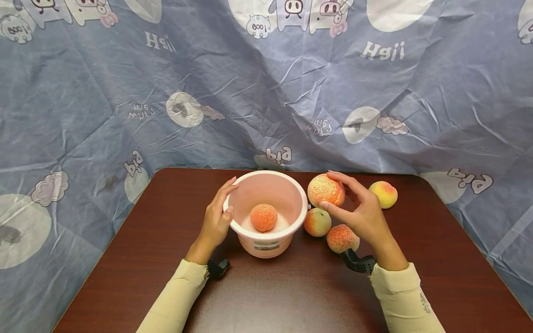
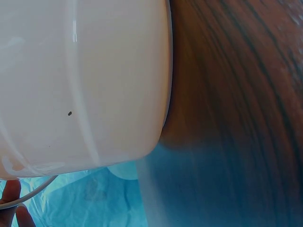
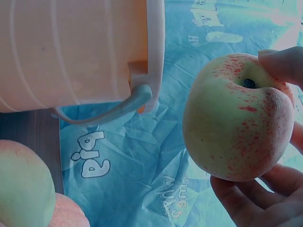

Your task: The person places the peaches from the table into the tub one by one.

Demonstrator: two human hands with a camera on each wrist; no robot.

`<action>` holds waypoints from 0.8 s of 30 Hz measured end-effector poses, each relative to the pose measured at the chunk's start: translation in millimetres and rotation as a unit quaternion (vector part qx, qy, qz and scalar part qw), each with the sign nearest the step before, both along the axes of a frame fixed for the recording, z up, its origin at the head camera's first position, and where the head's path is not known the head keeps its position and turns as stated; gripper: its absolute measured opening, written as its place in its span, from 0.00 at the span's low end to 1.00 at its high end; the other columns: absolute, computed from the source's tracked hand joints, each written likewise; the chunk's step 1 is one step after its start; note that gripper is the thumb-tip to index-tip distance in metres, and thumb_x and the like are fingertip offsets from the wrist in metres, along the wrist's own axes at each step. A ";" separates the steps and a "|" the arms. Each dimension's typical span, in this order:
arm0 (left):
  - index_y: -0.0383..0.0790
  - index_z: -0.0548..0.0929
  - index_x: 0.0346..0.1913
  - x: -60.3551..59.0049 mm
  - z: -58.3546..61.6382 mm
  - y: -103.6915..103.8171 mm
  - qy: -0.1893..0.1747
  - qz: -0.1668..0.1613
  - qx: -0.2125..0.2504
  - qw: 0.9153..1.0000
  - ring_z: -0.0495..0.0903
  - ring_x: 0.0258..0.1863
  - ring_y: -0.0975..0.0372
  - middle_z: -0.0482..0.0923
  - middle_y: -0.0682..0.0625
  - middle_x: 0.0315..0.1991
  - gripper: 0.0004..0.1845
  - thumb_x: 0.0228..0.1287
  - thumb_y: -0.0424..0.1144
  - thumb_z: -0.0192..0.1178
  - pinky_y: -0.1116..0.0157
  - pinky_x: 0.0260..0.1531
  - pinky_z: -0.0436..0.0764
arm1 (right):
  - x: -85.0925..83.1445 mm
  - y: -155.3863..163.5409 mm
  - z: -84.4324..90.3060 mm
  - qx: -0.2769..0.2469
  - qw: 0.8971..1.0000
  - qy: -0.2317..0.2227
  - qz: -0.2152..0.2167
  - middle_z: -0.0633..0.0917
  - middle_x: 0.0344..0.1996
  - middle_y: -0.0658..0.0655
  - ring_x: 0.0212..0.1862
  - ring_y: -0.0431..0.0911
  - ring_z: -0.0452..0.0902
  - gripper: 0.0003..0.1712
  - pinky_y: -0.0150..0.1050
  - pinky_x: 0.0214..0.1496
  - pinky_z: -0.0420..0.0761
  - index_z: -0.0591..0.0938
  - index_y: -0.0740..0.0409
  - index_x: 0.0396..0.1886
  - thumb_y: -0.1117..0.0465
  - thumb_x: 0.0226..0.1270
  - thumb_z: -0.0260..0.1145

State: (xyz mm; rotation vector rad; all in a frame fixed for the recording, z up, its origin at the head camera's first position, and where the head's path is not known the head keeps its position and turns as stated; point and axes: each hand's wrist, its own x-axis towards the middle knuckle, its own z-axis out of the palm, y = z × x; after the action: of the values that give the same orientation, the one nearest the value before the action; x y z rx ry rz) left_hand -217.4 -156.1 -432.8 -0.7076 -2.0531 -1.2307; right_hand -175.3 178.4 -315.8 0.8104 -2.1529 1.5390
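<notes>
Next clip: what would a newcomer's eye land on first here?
Most likely the pink bucket at the middle of the brown table, with one orange-red fruit lying inside. The left hand grips its rim, while the right hand holds a speckled peach just right of the bucket, above the table. Three more fruits lie by that hand, against a wrinkled blue cartoon cloth behind.

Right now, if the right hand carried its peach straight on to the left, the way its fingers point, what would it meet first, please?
Probably the pink bucket: the right hand holds the peach beside its rim, though height is unclear.
</notes>
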 end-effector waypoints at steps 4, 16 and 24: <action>0.36 0.72 0.64 0.6 1.3 0.4 0.001 -0.002 0.000 1.000 0.66 0.67 0.53 0.66 0.47 0.69 0.33 0.65 0.56 0.40 0.58 0.65 0.65 | -4.2 -1.6 -4.9 -0.005 1.000 0.009 0.011 0.80 0.56 0.62 0.54 0.47 0.76 0.38 0.33 0.56 0.75 0.76 0.67 0.60 0.79 0.43 0.74; 0.36 0.72 0.64 0.2 -0.3 0.0 -0.002 0.000 0.000 1.000 0.66 0.67 0.53 0.65 0.49 0.69 0.31 0.60 0.48 0.42 0.58 0.64 0.65 | -4.0 -10.6 -7.4 -0.014 0.999 0.012 0.026 0.79 0.57 0.60 0.56 0.47 0.75 0.39 0.32 0.57 0.75 0.76 0.65 0.60 0.79 0.43 0.74; 0.36 0.72 0.64 1.3 1.4 0.2 -0.005 0.000 -0.001 1.000 0.66 0.67 0.54 0.65 0.49 0.69 0.31 0.61 0.48 0.42 0.57 0.64 0.65 | 4.1 -20.8 2.3 -0.012 0.999 0.026 0.032 0.79 0.56 0.65 0.57 0.47 0.75 0.37 0.31 0.57 0.74 0.76 0.72 0.58 0.81 0.43 0.73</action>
State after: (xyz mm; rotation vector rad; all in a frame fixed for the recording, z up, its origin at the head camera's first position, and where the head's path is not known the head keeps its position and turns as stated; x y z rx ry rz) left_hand -216.1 -155.9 -431.5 -0.7036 -2.0615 -1.2346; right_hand -171.2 157.6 -313.5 0.9105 -2.0861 1.5542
